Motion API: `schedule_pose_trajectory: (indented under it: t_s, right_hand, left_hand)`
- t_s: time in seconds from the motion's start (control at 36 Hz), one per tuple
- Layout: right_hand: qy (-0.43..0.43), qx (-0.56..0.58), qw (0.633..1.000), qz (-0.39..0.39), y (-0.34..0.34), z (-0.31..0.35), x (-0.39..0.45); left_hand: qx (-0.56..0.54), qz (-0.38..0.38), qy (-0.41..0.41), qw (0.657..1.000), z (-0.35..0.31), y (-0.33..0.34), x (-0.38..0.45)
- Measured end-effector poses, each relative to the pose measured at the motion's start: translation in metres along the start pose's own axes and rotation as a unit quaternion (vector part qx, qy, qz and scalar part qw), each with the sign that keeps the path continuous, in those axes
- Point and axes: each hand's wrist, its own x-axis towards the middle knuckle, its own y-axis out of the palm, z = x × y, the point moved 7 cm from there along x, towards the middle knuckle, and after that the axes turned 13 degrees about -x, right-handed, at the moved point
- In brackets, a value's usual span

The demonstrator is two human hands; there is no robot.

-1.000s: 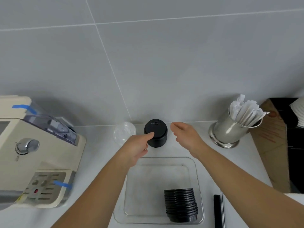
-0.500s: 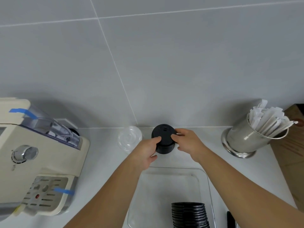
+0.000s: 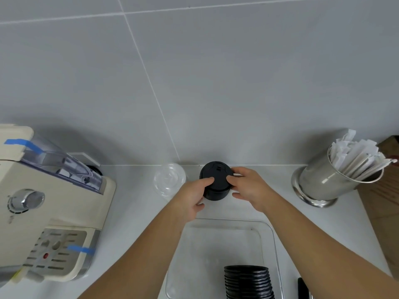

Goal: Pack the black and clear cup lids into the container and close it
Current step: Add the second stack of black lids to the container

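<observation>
A stack of black cup lids [image 3: 216, 180] stands upright on the white counter against the wall. My left hand [image 3: 192, 196] grips its left side and my right hand [image 3: 248, 188] grips its right side, thumbs on the top lid. A stack of clear lids [image 3: 169, 180] sits just left of it, untouched. The clear rectangular container [image 3: 269, 231] lies open in front of me. Inside it, at the front right, another stack of black lids [image 3: 247, 281] lies on its side.
A cream espresso machine [image 3: 49, 212] with blue tape fills the left side. A steel cup of wrapped straws [image 3: 330, 180] stands at the right, with a brown box [image 3: 382, 190] beyond it. A black object [image 3: 302, 288] lies right of the container.
My right hand has come in from the right and closed on the black stack. My left hand's grip has tightened around it. The camera view has tilted slightly, showing less of the container.
</observation>
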Motion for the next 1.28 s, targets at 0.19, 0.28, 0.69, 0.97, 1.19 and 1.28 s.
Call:
schedule_pose_trajectory:
  t_s: [0.19, 0.28, 0.69, 0.97, 1.19, 1.28]
  right_hand:
    - [0.012, 0.050, 0.998, 0.032, -0.005, -0.011, 0.003]
    - [0.010, 0.074, 0.996, 0.039, -0.006, -0.014, 0.004]
    - [-0.053, 0.141, 0.988, 0.037, -0.030, -0.007, -0.029]
    - [-0.112, 0.112, 0.987, 0.024, -0.036, 0.007, -0.081]
    - [-0.168, -0.011, 0.986, -0.002, -0.037, 0.026, -0.123]
    - [-0.197, -0.016, 0.980, -0.027, -0.039, 0.033, -0.139]
  left_hand:
    - [-0.005, 0.019, 0.006, 1.000, 0.002, 0.006, 0.000]
    - [-0.011, 0.027, 0.020, 0.999, 0.000, 0.009, 0.000]
    - [0.060, 0.018, 0.123, 0.990, -0.010, 0.020, -0.036]
    - [-0.028, 0.044, 0.164, 0.985, -0.007, 0.017, -0.084]
    - [-0.067, 0.039, 0.196, 0.978, -0.007, 0.006, -0.132]
    - [-0.076, 0.045, 0.214, 0.973, -0.007, 0.004, -0.151]
